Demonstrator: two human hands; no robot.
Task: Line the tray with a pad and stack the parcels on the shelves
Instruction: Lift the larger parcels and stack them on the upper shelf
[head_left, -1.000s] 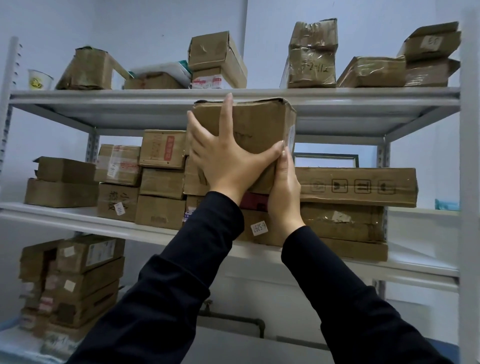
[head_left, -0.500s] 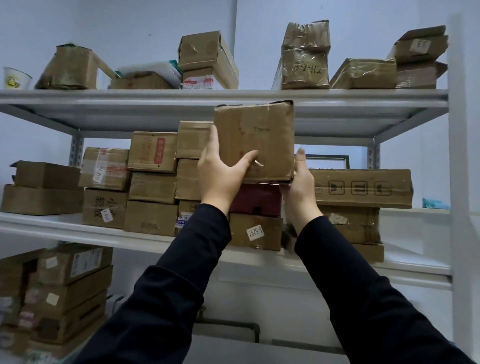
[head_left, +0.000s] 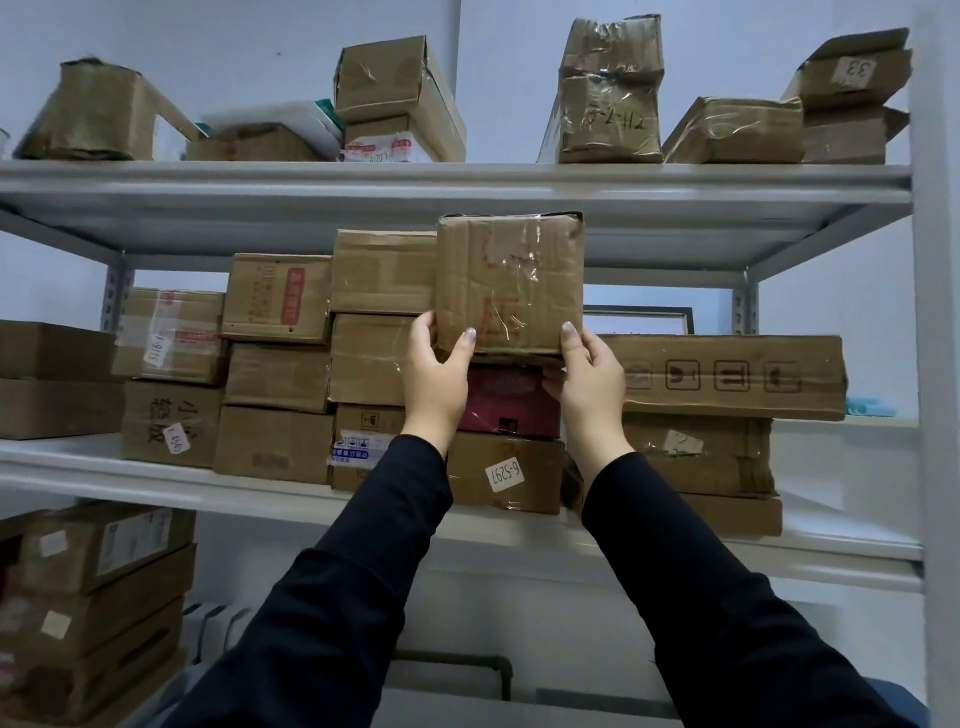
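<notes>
A taped brown cardboard parcel (head_left: 511, 280) stands upright on top of a red box (head_left: 511, 402) in the middle shelf's stack, its top just under the upper shelf. My left hand (head_left: 436, 379) grips its lower left corner, thumb on the front face. My right hand (head_left: 589, 376) holds the lower right corner the same way. Under the red box sits a brown parcel with a white label (head_left: 506, 473). No tray or pad is in view.
The middle shelf (head_left: 156, 486) carries stacked brown boxes on the left (head_left: 278, 299) and long flat cartons on the right (head_left: 727, 376). The top shelf (head_left: 467, 179) holds several parcels. More boxes are stacked at lower left (head_left: 98, 597). A white upright post (head_left: 935, 364) stands at the right.
The parcel has moved right and onto the red box, now standing square against the stack. Both hands slid down from its sides to its bottom corners.
</notes>
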